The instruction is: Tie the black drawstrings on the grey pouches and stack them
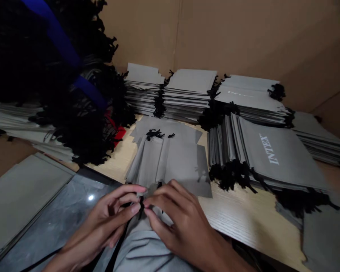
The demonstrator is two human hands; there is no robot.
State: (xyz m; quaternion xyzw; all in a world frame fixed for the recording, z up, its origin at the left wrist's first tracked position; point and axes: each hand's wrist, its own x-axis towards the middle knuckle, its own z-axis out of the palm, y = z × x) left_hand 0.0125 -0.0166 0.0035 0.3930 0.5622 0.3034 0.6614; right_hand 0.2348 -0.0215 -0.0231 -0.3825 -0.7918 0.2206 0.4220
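Close to my body, both hands meet over a black drawstring cord [141, 207] at the near end of a grey fabric pouch. My left hand [109, 213] pinches the cord between thumb and fingers. From the other side, my right hand [178, 215] has its thumb and index fingertip closed on the same cord. Just beyond my fingers lies a small bunch of grey drawstring pouches [151, 158], with black cord ends at its far edge. My hands cover part of the nearest pouch, and the exact shape of the cord is hard to see.
Stacks of grey pouches [189, 81] line the back of the wooden table [226, 215]. At right, a pouch pile [283, 151] shows white INTEX lettering. A tall bundle with black cords and a blue strap [87, 90] rises at left. A cardboard wall [229, 34] stands behind.
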